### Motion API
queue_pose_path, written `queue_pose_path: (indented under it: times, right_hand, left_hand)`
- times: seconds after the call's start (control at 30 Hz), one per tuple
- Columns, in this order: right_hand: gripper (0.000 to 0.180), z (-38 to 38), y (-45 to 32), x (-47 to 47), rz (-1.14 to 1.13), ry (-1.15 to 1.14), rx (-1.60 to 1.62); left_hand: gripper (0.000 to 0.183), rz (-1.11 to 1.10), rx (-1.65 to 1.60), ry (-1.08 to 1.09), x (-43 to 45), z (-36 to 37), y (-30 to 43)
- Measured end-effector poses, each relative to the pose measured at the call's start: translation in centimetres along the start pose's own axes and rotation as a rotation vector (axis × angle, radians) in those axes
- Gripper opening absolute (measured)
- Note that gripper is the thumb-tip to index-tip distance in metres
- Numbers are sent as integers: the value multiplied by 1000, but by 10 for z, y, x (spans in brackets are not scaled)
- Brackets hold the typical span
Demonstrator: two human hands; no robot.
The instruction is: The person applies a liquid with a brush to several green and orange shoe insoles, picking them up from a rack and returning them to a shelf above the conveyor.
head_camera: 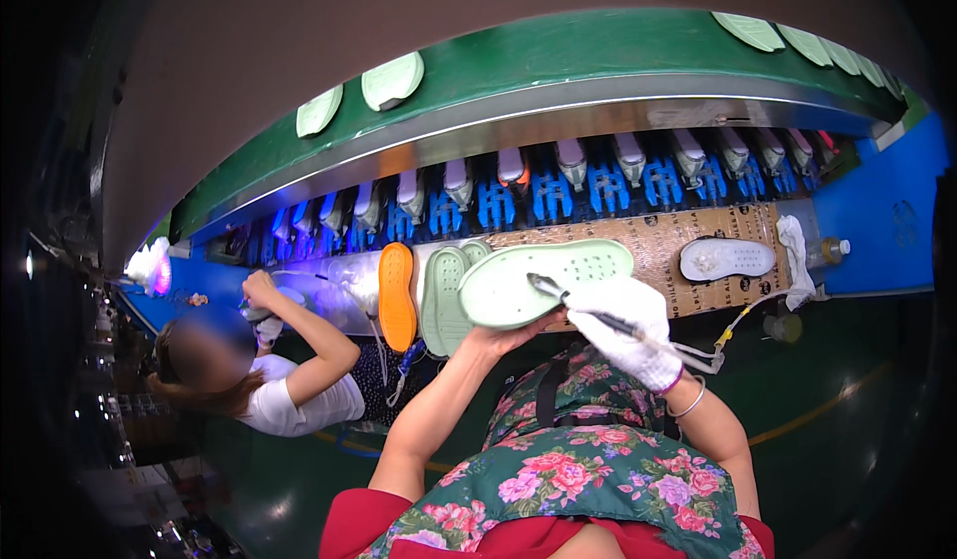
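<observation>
My left hand (508,336), bare, holds a pale green shoe sole (516,282) from below, near its lower edge. In my white-gloved right hand (624,327) is a brush (548,286) with a tube running from its back end; the bristles are over the sole's surface, and whether they touch it I cannot tell. Small holes show at the sole's right end. Just left of it lie green soles (446,301), partly overlapping, and an orange sole (396,297). A whitish sole-shaped piece (727,258) rests on the cardboard to the right.
Cardboard (665,233) covers part of the bench. Behind it stands a row of blue holders (549,194) with shoe parts, below a green conveyor belt (538,46) carrying pale green soles. A white cloth (796,260) and a bottle (834,250) are at right. A co-worker (299,379) works at left.
</observation>
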State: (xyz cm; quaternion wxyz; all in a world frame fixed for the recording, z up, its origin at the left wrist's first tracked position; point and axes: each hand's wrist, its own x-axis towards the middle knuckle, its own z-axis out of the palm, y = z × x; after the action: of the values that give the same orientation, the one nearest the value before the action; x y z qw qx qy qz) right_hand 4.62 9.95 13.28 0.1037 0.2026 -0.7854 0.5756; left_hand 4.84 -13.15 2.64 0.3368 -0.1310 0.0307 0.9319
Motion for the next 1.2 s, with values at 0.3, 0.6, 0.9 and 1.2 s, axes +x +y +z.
queue_pose_path:
  times: [0.3, 0.6, 0.9, 1.2]
  right_hand:
    - [21, -9, -18, 4, -114, 92, -80]
    - [21, -22, -20, 34, -233, 335, -277]
    - [30, -4, -10, 9, -216, 197, -323]
    - [34, 6, 0, 9, -228, 154, -167]
  left_hand:
    - [106, 244, 417, -119, 11, 38, -35]
    - [93, 247, 365, 134, 24, 45, -74]
    - [84, 199, 372, 204, 34, 33, -81]
    - [94, 230, 449, 255, 39, 30, -58]
